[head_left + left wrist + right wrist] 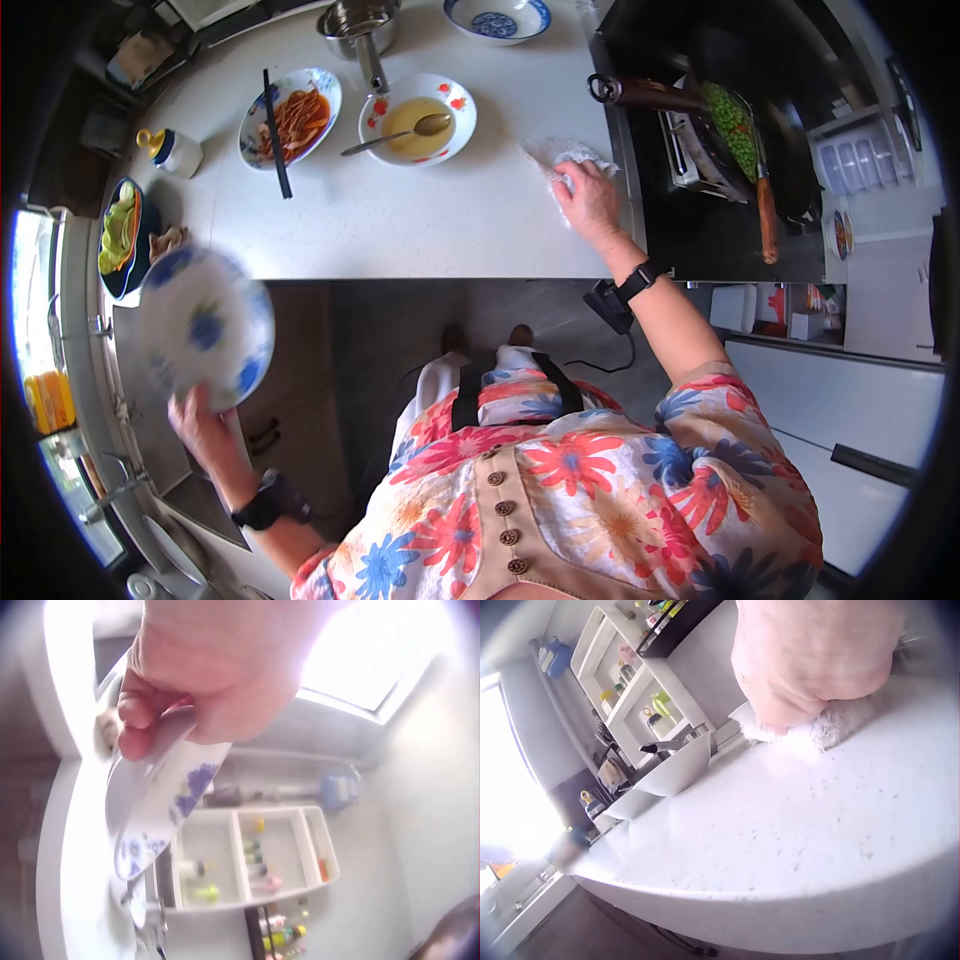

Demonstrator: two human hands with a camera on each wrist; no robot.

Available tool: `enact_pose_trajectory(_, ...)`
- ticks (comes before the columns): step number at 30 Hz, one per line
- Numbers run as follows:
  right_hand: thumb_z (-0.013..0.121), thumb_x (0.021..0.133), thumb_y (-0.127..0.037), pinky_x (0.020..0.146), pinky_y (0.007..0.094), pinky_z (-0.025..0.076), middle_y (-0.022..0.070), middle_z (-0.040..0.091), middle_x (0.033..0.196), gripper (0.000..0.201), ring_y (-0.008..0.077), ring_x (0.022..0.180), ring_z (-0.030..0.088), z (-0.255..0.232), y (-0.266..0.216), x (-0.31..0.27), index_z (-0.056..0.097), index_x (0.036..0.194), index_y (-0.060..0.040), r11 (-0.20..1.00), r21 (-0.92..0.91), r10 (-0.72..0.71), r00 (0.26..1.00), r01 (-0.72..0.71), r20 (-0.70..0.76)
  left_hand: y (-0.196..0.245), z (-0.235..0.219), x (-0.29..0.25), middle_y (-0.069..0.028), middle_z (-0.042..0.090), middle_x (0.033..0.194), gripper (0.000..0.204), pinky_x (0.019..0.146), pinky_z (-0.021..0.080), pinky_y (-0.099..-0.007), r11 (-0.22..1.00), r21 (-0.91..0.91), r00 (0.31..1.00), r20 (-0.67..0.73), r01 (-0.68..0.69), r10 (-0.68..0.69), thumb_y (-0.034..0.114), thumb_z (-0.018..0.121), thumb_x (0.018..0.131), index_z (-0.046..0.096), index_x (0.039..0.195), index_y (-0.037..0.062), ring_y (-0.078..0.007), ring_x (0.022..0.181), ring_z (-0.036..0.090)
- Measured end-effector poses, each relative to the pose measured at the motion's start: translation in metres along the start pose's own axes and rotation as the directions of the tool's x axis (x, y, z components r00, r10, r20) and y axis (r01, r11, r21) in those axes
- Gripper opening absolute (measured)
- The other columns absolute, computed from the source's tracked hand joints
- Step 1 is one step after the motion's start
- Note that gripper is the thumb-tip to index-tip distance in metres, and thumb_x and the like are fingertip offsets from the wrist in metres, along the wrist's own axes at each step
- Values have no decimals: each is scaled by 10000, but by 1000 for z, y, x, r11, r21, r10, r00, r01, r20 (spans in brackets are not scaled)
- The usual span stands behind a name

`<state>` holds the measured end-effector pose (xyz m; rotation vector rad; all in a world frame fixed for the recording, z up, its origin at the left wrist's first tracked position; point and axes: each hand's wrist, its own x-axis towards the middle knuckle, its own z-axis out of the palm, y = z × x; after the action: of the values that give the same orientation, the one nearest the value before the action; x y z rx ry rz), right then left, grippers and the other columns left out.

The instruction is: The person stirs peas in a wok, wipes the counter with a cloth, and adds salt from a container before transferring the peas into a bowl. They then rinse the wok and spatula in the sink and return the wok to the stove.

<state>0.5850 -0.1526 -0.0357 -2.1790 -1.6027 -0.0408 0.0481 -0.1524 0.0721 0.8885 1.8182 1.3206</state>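
My left hand [203, 430] pinches the rim of a white plate [205, 325] with blue flowers, tilted up beyond the counter's front edge at the left. In the left wrist view, the thumb and fingers of that hand [217, 667] grip the edge of the plate [184, 787]. On the counter's right part, my right hand [590, 205] holds a crumpled white cloth [560, 155] against the surface. The right wrist view shows the hand [817, 660] over the cloth [840, 724], its fingertips mostly hidden.
A bowl of yellowish liquid [375, 125] with a spoon, a plate of reddish food [300, 115] under black chopsticks [273, 135], a pot [345, 20] and a blue-rimmed bowl [497, 18] stand on the counter. Right of it, a wok of green peas [732, 130] sits on the stove.
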Motion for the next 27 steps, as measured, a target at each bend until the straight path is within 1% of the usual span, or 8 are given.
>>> enact_pose_trajectory(3,602,767,-199,683,406,472,58,546,918,165,280,857,565,2,0,-1,577,928,-174,1000,4,-3,1000,3,-16,8,-82,31,-143,533,1113,423,637,500,-352,966,181,964,-160,-183,212,166,527,811,456,1173,-40,-259,891,581)
enact_pose_trajectory(6,599,768,-189,709,407,472,60,541,932,182,279,888,554,0,5,7,570,946,-165,999,15,-52,998,52,38,-31,-212,117,-166,529,1127,400,616,503,-349,470,868,815,-150,-163,560,192,510,824,481,1136,-57,-268,873,590)
enact_pose_trajectory(8,600,767,-179,762,409,456,72,542,977,212,286,931,540,4,26,33,570,976,-156,1000,-11,-24,999,25,33,-33,-249,133,-173,574,1010,380,521,489,-315,-118,987,471,154,-107,869,214,497,819,516,1084,-57,-246,755,611)
enact_pose_trajectory(9,602,766,-170,814,411,440,84,543,1022,242,293,974,526,6,36,50,570,1005,-148,999,-34,0,999,1,36,-32,-251,127,-173,574,1010,380,521,489,-315,-117,987,464,156,-112,872,214,497,819,516,1084,-57,-246,755,611)
enact_pose_trajectory(11,574,786,-201,927,416,373,110,528,1119,306,316,1061,483,0,52,95,554,1083,-128,966,-258,-26,1000,21,-18,-27,-244,107,-144,602,830,341,457,456,-283,793,609,811,-470,13,348,204,519,788,526,1016,-49,-220,624,602)
enact_pose_trajectory(17,465,839,-306,990,408,325,124,474,1259,400,347,1184,407,17,101,158,504,1175,-94,914,-311,-169,941,261,294,-43,-223,86,-66,558,641,169,445,412,-225,975,214,936,-327,-59,128,165,563,745,546,781,2,-175,538,567)
enact_pose_trajectory(19,443,854,-284,983,388,345,158,491,1238,377,348,1169,431,8,86,154,510,1170,-90,993,-110,62,966,-35,252,-36,-194,80,-63,558,642,150,448,405,-207,979,183,935,-323,-90,146,161,565,747,561,751,11,-168,524,561)
enact_pose_trajectory(27,467,858,-245,992,460,305,169,352,1356,441,319,1272,305,-23,77,-28,420,1261,-74,971,-217,-71,988,100,139,-1,-57,61,-71,570,682,116,459,451,-215,999,-13,997,-72,36,-37,111,601,726,559,747,5,-149,537,564)
